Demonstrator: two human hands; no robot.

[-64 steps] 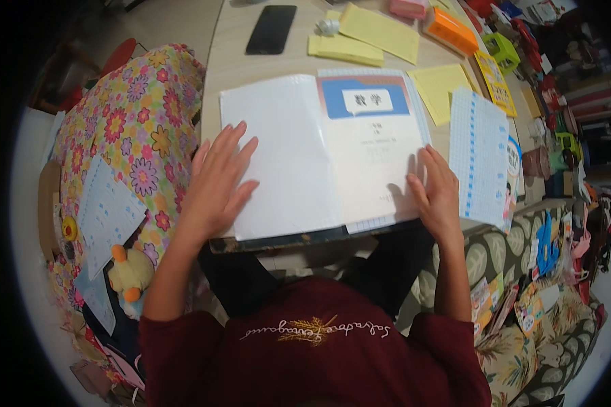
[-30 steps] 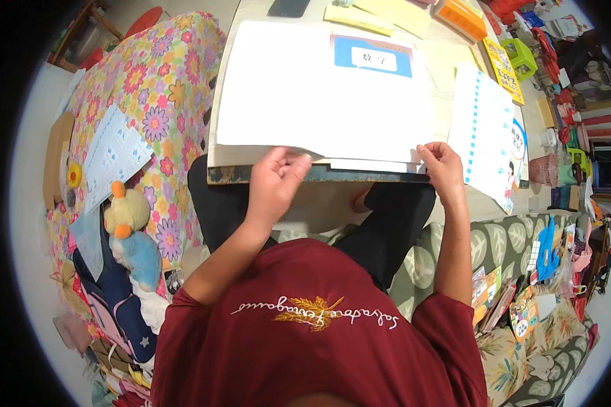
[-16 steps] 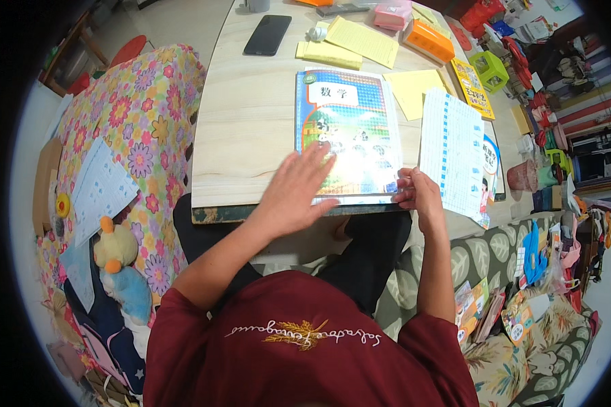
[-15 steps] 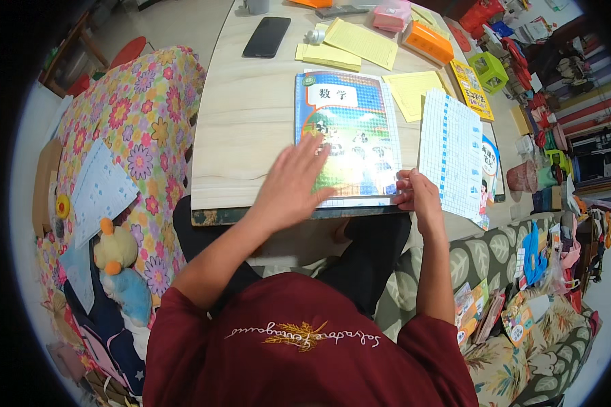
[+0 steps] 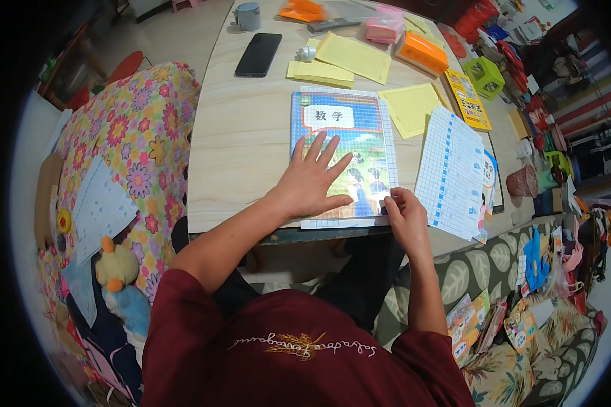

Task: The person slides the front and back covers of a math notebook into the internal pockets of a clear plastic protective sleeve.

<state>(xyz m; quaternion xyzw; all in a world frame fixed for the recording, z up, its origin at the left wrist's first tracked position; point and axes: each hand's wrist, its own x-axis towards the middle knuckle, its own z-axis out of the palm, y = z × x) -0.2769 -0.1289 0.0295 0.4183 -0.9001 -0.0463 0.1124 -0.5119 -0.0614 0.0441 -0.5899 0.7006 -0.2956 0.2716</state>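
Now spread flat, left hand presses textbook; right hand pinches its corner, aligning comes next.

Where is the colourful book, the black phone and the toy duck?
colourful book [image 5: 343, 129], head view, upper part of its cover.
black phone [image 5: 258, 54], head view, middle of its dark screen.
toy duck [image 5: 115, 266], head view, its yellow body.

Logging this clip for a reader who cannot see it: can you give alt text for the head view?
A person's left hand lies flat on a colourful textbook on a wooden table, while the right hand pinches the book's lower right corner. A blue-gridded sheet, yellow papers and a black phone lie nearby.
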